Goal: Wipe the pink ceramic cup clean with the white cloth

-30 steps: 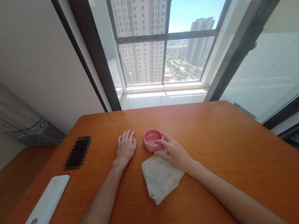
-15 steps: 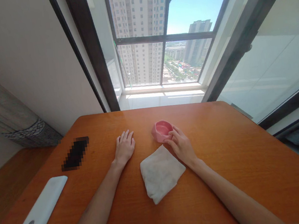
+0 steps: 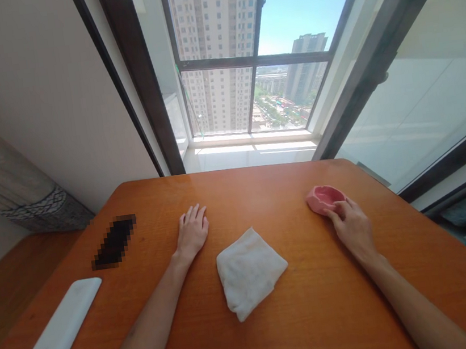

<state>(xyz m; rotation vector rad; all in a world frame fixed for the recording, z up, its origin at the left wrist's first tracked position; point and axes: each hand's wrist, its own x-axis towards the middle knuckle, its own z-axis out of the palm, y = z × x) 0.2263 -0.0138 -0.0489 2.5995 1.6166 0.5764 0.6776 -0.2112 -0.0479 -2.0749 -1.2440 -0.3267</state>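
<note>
A small pink bowl [image 3: 321,198] rests on the orange wooden table [image 3: 277,312], over at its right side. My right hand [image 3: 352,225] grips the bowl's near rim with closed fingers. A folded white cloth [image 3: 249,271] lies in the middle of the table, between my two arms. My left hand [image 3: 193,230] lies flat on the table left of the cloth, fingers stretched out, holding nothing.
A white power bank [image 3: 58,329] with a cable lies at the table's near left corner. A dark blurred rectangle [image 3: 114,242] sits beyond it. Past the table's far edge is a large window with dark frames [image 3: 138,78].
My right hand has carried the pink bowl from beside the cloth to the right side of the table. The cloth and my left hand have stayed put.
</note>
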